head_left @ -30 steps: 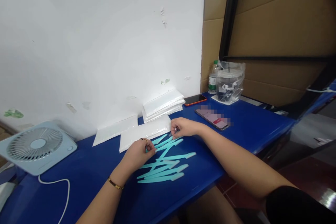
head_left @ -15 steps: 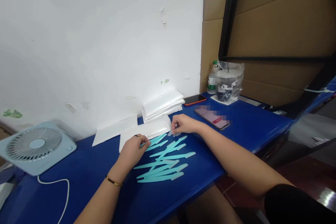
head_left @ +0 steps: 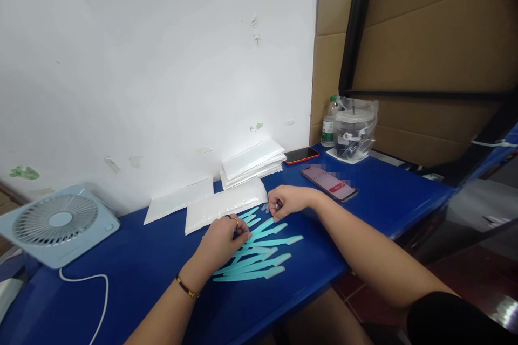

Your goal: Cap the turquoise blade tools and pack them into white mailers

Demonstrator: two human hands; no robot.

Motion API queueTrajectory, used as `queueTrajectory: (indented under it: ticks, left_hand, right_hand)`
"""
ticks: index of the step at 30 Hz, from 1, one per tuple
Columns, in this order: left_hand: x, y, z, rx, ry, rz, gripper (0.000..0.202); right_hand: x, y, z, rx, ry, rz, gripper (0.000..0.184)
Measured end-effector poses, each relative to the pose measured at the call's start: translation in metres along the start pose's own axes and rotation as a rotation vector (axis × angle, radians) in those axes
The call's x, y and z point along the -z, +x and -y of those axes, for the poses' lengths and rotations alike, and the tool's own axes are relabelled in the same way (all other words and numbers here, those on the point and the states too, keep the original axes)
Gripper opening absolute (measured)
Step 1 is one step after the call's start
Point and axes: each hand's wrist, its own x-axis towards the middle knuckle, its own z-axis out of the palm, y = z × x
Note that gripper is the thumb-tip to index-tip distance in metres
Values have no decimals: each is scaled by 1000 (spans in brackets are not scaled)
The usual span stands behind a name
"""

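Several turquoise eyebrow razors (head_left: 253, 271) lie fanned out and partly overlapping on the blue table. My left hand (head_left: 224, 240) reaches over their left side, thumb and fingers pinched on the handle of one razor in the upper part of the fan. At that razor's other end, my right hand (head_left: 289, 200) is closed, its fingertips on the blade end. Small translucent pieces (head_left: 265, 207) lie beside my right fingers; their kind is unclear. My left hand covers several razor handles.
Behind the razors are white padded envelopes (head_left: 220, 207) and a stack of them (head_left: 253, 164). A pale blue fan (head_left: 60, 221) stands left. At right are a lit phone (head_left: 329, 183), another phone (head_left: 302, 155), a bottle (head_left: 327, 128) and a bagged cup (head_left: 354, 129).
My left hand has moved right, from the upper left razors onto the middle of the fan. My right hand has shifted slightly down and right, from the translucent pieces to a razor's end.
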Motion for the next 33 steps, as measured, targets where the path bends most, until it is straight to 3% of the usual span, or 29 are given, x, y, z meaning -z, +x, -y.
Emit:
queueTrajectory:
  ticks: [6, 12, 16, 20, 24, 28, 33]
  left_hand:
    - [8, 5, 12, 78, 112, -49, 18]
    - [17, 3, 33, 186, 200, -79, 18]
    - [16, 2, 29, 178, 144, -91, 16]
    - [9, 0, 13, 118, 61, -4, 24]
    - [3, 0, 5, 89, 44, 45, 22]
    - [7, 1, 12, 94, 122, -6, 18]
    - [14, 2, 28, 138, 210, -75, 19]
  right_hand:
    - [1, 1, 5, 30, -22, -115, 16]
    - [2, 0, -7, -54, -86, -347, 15]
    - [-4, 2, 5, 58, -48, -210, 20]
    - [-12, 8, 17, 105, -76, -66, 15]
    - [-16, 11, 16, 90, -63, -127, 16]
    - [-12, 8, 7, 92, -66, -212, 15]
    - [-1, 0, -5, -73, -106, -311, 18]
